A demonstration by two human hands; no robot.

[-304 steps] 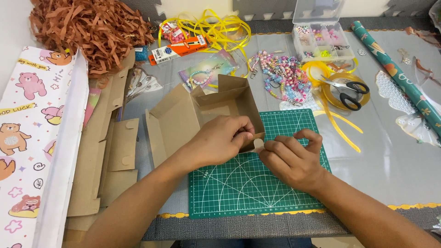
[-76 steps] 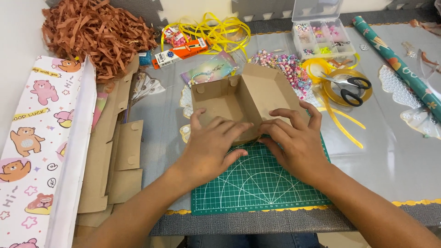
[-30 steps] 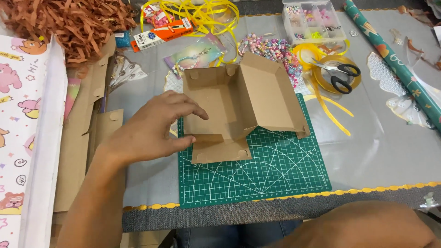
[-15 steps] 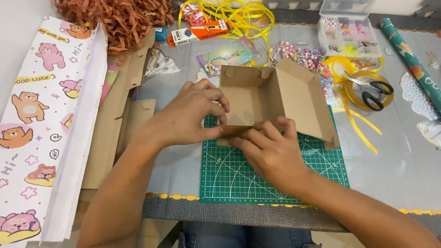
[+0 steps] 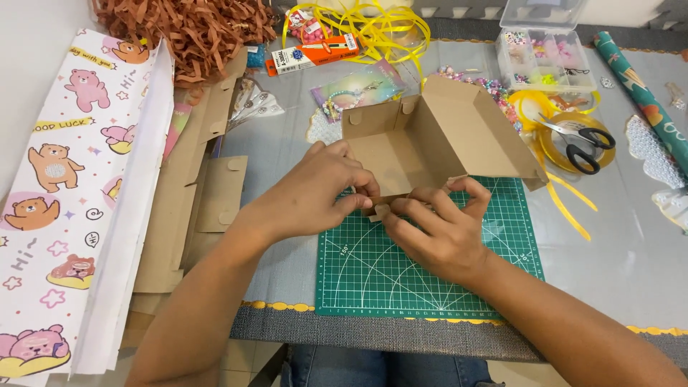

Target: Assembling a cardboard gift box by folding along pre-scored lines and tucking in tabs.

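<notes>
Both hands have crept closer together since half a second back, now meeting at the front flap of the box. Left hand and right hand each pinch that flap with fingers curled shut, probably to fold it inward. Box sits on the mat's far edge, lid tipped right; scissors lie right of the mat.

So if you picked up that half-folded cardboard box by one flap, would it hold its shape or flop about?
The cardboard box would probably flex: it looks like thin sheet, only partly folded, with its wide flap hanging open over the green cutting mat. It is likely light, being empty. The left hand and right hand pinch its near edge, so that wall seems unlocked.
</notes>
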